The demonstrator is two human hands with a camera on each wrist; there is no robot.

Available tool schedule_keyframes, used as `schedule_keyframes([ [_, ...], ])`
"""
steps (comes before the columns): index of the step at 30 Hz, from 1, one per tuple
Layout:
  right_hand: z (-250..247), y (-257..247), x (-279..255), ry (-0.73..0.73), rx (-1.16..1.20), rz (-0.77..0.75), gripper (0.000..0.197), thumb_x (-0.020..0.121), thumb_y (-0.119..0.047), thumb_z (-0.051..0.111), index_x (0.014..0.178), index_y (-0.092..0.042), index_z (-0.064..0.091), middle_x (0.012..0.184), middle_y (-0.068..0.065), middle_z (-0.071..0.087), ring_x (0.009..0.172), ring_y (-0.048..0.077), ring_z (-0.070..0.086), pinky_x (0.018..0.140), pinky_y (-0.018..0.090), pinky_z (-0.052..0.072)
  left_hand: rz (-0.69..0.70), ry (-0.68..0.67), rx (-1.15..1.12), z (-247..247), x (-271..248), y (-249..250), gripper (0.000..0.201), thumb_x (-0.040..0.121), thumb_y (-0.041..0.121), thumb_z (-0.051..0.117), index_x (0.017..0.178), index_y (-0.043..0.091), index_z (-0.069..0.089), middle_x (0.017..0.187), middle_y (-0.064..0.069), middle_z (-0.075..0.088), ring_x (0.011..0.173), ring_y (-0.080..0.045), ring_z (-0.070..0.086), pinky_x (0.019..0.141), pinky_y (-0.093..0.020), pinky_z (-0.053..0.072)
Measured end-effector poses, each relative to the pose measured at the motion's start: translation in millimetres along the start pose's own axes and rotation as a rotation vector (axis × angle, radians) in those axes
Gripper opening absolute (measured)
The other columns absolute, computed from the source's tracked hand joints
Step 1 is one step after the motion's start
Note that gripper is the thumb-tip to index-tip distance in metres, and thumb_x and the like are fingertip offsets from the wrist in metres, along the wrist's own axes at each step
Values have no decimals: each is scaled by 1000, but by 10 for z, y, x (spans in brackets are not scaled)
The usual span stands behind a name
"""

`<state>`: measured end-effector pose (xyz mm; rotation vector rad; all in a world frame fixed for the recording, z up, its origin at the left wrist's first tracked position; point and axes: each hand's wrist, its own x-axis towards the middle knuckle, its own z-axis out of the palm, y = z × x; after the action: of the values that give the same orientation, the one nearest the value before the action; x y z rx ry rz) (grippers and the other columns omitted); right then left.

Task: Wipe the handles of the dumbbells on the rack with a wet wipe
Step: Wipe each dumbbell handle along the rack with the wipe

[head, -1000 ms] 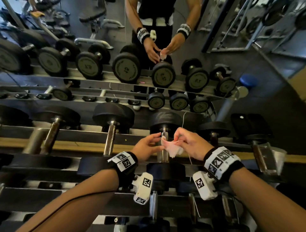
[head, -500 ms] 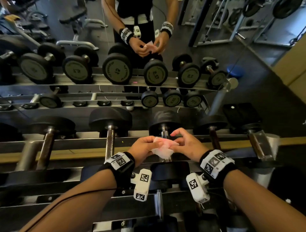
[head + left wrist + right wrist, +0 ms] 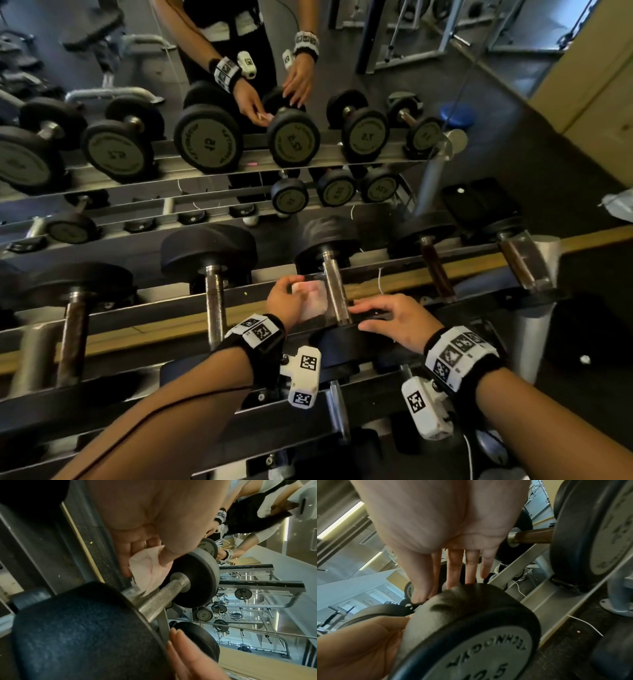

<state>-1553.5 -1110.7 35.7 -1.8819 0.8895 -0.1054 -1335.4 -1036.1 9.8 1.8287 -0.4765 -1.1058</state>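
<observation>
A: Where is the wipe (image 3: 310,297) at this moment?

B: In the left hand (image 3: 286,305). The thumb and fingers (image 3: 124,559) pinch it, crumpled and pale pink-white, just left of the metal handle (image 3: 335,291) of the middle dumbbell (image 3: 329,240) on the rack (image 3: 144,310). In the left wrist view its lower edge touches the handle (image 3: 160,599) near the closer weight.

A: And the right hand (image 3: 399,323)?

B: It holds nothing. Its fingers (image 3: 455,568) lie straight and slightly spread across the top of that dumbbell's near weight (image 3: 467,632), whose grey face reads 12.5.

A: What sits on either side?

B: A dumbbell with a steel handle (image 3: 215,301) to the left, and one with a brownish handle (image 3: 435,270) to the right, all lying across the same rails.

A: Anything behind the rack?

B: A mirror (image 3: 513,144), showing the rack and both hands of the person reflected.
</observation>
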Motion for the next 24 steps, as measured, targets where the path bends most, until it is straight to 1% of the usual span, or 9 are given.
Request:
schedule_keyframes([
  [4, 76, 131, -81, -21, 32, 26, 35, 84, -25, 76, 116, -39, 71, 121, -19, 67, 119, -8, 55, 108, 19, 36, -103, -49, -190, 114, 142, 57, 37, 101, -5, 42, 137, 4, 51, 125, -24, 61, 116, -38, 60, 108, -51, 44],
  [6, 103, 147, -102, -6, 56, 37, 36, 85, -24, 75, 118, -38, 70, 123, -19, 67, 120, -7, 55, 106, 18, 36, -118, -105, -232, 130, 202, 69, 37, 100, -9, 40, 126, 12, 56, 113, -13, 64, 100, -28, 65, 92, -46, 55],
  [8, 126, 147, -122, 7, 82, 48, 36, 86, -24, 74, 118, -40, 70, 124, -19, 66, 119, -12, 52, 100, 10, 33, -129, -154, -264, 149, 217, 47, 35, 99, -9, 42, 105, 21, 59, 99, -3, 66, 80, -14, 67, 67, -29, 58],
  [9, 133, 144, -129, 9, 96, 52, 36, 86, -23, 74, 118, -40, 70, 124, -19, 66, 119, -13, 51, 96, 6, 31, -131, -177, -287, 181, 188, 36, 32, 100, -7, 43, 100, 19, 60, 97, -5, 66, 76, -14, 69, 66, -28, 59],
  [11, 144, 146, -133, 13, 119, 63, 36, 86, -22, 73, 119, -39, 70, 126, -16, 65, 121, -11, 50, 96, 5, 30, -124, -207, -334, 251, 124, -28, 21, 99, -2, 52, 109, 8, 67, 107, -18, 69, 92, -26, 71, 87, -37, 58],
  [13, 151, 157, -135, 20, 120, 77, 37, 86, -24, 73, 119, -40, 69, 130, -14, 64, 125, -6, 49, 104, 12, 29, -108, -203, -302, 298, 92, -133, 30, 93, 3, 64, 123, 5, 67, 118, -20, 69, 111, -33, 66, 103, -44, 50],
  [16, 168, 182, -133, 23, 135, 96, 37, 85, -27, 74, 117, -46, 68, 132, -15, 62, 130, -4, 45, 115, 25, 27, -106, -203, -231, 294, 62, -220, 31, 90, 8, 69, 121, 11, 70, 111, -14, 74, 104, -27, 70, 97, -40, 53],
  [20, 199, 247, -124, 25, 161, 101, 38, 84, -31, 74, 114, -52, 67, 133, -15, 61, 134, -2, 43, 120, 39, 26, -120, -233, -194, 217, 145, -212, 21, 94, -5, 58, 110, -2, 71, 115, -28, 69, 89, -29, 69, 92, -40, 56],
  [24, 213, 297, -123, 18, 164, 96, 39, 77, -49, 70, 116, -55, 65, 135, -17, 59, 137, -3, 38, 121, 46, 24, -34, -161, -215, 176, 283, -61, 26, 97, 9, 61, 121, 1, 69, 120, -22, 68, 104, -29, 65, 104, -42, 49],
])
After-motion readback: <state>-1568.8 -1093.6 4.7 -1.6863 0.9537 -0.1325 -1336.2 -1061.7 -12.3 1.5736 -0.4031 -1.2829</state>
